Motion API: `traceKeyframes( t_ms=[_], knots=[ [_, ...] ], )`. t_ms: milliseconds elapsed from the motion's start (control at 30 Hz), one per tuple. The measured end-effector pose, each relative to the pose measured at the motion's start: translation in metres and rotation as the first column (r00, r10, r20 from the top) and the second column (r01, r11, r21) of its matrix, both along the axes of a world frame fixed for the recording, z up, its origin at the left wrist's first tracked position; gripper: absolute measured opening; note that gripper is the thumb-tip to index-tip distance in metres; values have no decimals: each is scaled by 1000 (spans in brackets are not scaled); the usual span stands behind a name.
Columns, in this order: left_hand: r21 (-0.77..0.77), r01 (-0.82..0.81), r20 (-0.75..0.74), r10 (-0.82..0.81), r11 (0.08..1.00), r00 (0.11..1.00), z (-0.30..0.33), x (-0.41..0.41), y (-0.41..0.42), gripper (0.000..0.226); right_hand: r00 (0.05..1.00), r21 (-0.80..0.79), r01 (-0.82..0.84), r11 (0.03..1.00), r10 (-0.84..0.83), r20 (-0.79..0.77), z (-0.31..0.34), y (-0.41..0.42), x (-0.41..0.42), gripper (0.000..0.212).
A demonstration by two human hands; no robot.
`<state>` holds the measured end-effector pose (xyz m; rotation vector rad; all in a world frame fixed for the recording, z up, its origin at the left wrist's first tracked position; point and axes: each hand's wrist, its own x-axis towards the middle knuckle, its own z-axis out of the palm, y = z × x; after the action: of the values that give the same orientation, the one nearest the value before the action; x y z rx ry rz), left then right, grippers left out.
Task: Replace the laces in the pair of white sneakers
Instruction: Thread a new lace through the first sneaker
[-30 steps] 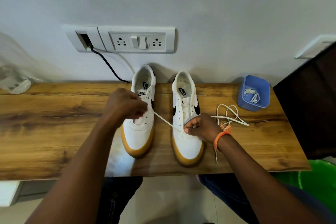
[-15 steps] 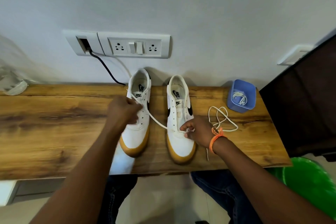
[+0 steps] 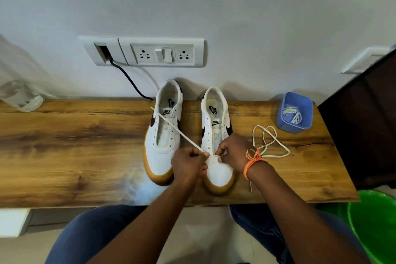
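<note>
wooden shelf (image 3: 64, 156) carries both sneakers with heels at the wall; i see my left hand (image 3: 188, 165) pinching the flat white lace (image 3: 177, 132) that slants over the left sneaker (image 3: 159, 156). my right hand (image 3: 232, 151) pinches at the lowest eyelets of the right sneaker (image 3: 218, 169), toes near the front edge. a loose lace (image 3: 271, 146) and a blue tub (image 3: 294, 112) crowd the right end, while bare wood stretches left.

Two white sneakers side by side on wooden shelf (image 3: 64, 146) mid-frame: left sneaker (image 3: 164, 133), right sneaker (image 3: 217, 135). Left hand (image 3: 188, 164) pinching flat white lace (image 3: 175, 129) stretched diagonally across left sneaker. Right hand (image 3: 232, 151) pinching at right sneaker's lowest eyelets. Loose lace (image 3: 270, 143) lying right of centre. Blue tub (image 3: 294, 112) with coiled laces further right. Socket panel (image 3: 162, 52) on wall above.
</note>
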<state>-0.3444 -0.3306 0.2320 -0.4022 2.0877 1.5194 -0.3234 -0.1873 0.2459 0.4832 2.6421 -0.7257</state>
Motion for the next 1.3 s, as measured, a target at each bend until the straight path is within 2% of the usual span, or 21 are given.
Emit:
traceKeyframes(
  t_ms=[167,300,567,733,800,900,1000,1067,1133,1200,1300],
  knots=[
    [9,-47,-22,47,999,999,7,-16,-13,18,1000,-41,26,999,-27,-12,0,-2,0,12],
    [136,-222,1,224,965,975,31,-43,-36,21,997,-79,70,994,-71,-13,-1,-3,1,10],
    [154,-338,-141,359,929,923,59,-81,-79,22,997,-113,82,990,-82,3,1,-1,1,9],
    [147,-477,-134,495,867,858,63,-101,-104,22,997,-132,82,988,-83,-1,0,1,2,11],
    [66,-424,-83,428,903,900,59,-100,-109,15,997,-136,81,987,-82,-1,-1,1,2,11],
    [-223,-169,-44,163,960,986,47,-96,-112,12,997,-132,70,989,-74,-21,-1,1,3,11],
    [-539,2,-213,-138,843,967,43,-82,-99,30,999,-80,23,997,-26,-40,-2,0,4,15],
    [-559,157,-281,-364,814,888,46,-60,-76,35,998,-12,-41,999,41,-51,-2,1,4,19],
    [-480,344,-294,-517,807,804,40,-35,-50,22,995,35,-81,996,83,-54,-3,3,5,21],
    [-404,430,-299,-561,807,772,28,-14,-31,16,994,17,-90,996,91,-56,-4,3,6,24],
    [-420,453,-376,-605,786,702,11,-9,-13,26,994,-44,-84,996,81,-72,-1,8,6,30]
  ],
)
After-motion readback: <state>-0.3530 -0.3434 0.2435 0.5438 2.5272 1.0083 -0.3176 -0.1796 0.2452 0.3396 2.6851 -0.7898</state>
